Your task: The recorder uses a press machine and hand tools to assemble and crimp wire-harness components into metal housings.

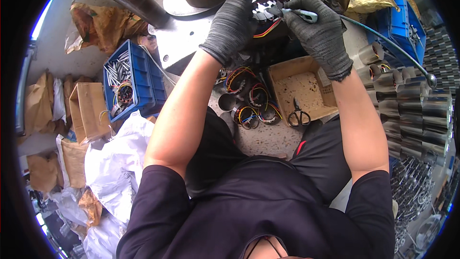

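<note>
Both my hands wear dark grey knit gloves and are raised at the press. My left hand (233, 23) grips a motor stator (266, 11) by its left side; its white-and-dark slotted face is turned up, and red and yellow wires hang at its lower edge. In my right hand (317, 31) is a pale pen-like tool (307, 16), pinched between the fingers, with its tip end at the stator's right side. Whether the tip touches the stator, I cannot tell. Below my hands, several wired stators (249, 98) stand on the floor in metal sleeves.
A cardboard box (273, 74) with black scissors (298, 115) at its near edge sits between my knees. The steel press (179, 38) stands ahead. Blue crates (143, 84) flank me left and right (405, 29). Stacked metal sleeves (397, 110) line the right; white sacks (120, 158) lie left.
</note>
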Tool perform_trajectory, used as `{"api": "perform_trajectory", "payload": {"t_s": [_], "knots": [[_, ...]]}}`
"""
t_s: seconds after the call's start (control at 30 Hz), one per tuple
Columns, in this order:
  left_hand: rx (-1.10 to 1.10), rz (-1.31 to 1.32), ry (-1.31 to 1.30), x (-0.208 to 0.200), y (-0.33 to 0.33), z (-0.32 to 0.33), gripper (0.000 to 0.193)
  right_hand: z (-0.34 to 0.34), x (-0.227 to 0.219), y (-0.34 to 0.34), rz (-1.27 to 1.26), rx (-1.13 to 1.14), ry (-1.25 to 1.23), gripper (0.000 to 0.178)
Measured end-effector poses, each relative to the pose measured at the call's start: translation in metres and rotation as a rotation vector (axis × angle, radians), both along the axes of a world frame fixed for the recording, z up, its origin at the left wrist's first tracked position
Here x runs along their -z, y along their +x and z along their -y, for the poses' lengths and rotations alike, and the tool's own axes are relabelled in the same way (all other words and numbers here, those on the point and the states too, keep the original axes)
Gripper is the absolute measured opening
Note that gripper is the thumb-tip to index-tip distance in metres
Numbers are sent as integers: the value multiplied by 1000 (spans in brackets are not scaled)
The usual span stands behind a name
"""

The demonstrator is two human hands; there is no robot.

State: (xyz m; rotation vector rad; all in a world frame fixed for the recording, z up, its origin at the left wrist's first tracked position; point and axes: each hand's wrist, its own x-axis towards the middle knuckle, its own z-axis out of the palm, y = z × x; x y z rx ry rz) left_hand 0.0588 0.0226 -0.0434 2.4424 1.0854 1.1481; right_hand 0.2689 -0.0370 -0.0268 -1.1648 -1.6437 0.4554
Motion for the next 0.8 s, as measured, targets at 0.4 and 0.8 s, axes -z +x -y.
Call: {"api": "perform_trajectory", "payload": {"t_s": [0.4,0.8], "knots": [[4,2,-119,9,4,1,78,-24,-5,-1,6,-46,-184,15],[-133,46,-88,2,-3,-5,68,0,-25,20,-298,-89,-326,9]]}}
